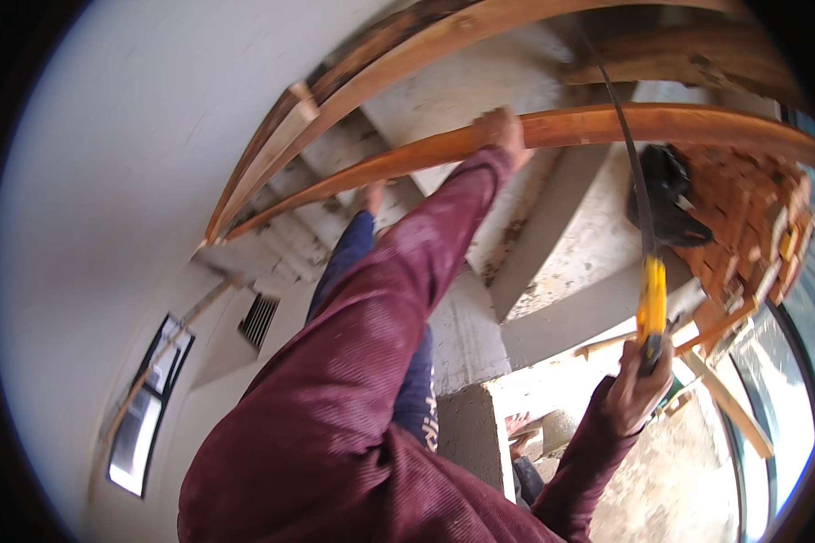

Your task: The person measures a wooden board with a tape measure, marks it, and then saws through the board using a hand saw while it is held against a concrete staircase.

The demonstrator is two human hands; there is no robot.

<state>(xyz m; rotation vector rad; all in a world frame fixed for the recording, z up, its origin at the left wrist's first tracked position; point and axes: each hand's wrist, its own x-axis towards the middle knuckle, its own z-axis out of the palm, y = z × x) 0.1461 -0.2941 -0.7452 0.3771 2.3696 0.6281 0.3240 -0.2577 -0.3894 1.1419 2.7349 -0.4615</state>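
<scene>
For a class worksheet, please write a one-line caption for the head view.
Left hand gripping a long wooden beam, right hand holding a yellow-handled saw.

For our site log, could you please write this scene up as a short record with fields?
Left hand: gripping the long wooden plank
Right hand: holding the yellow-handled saw
Saw position: crosses the plank in this view; whether it touches is unclear
Behind the plank: concrete steps
Picture's right side: heaped reddish bricks, a black item at their left edge
</scene>
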